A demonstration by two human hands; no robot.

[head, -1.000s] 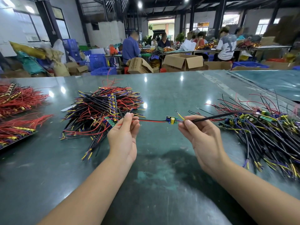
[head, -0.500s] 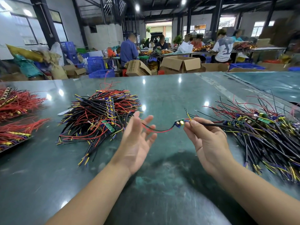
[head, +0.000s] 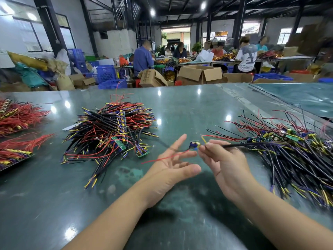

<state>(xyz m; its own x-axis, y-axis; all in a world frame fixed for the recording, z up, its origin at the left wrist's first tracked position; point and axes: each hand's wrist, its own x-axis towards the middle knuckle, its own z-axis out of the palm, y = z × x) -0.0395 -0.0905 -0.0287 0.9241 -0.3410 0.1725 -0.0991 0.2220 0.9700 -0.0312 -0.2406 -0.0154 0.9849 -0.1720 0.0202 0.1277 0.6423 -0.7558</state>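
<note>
My right hand (head: 223, 163) pinches a wired circuit piece (head: 194, 144) by its black cable (head: 252, 145), which runs right over a heap. The small board carries a blue and a yellow part, and its thin red wire (head: 162, 158) droops left across my left hand (head: 173, 166). That hand is spread palm up just left of the board, fingers straight, holding nothing. Both hands hover above the dark green table (head: 180, 109).
A heap of wired boards (head: 110, 130) lies left of my hands, another loose heap (head: 292, 150) on the right. Bundles of red wires (head: 18, 116) sit at the far left edge. Beyond the table stand cardboard boxes (head: 200, 73), blue crates (head: 108, 76) and seated workers (head: 144, 58).
My left hand let go of the red wire, opened and slid right under the board. The red wire went slack and now hangs over its fingers. The right hand kept its hold.
</note>
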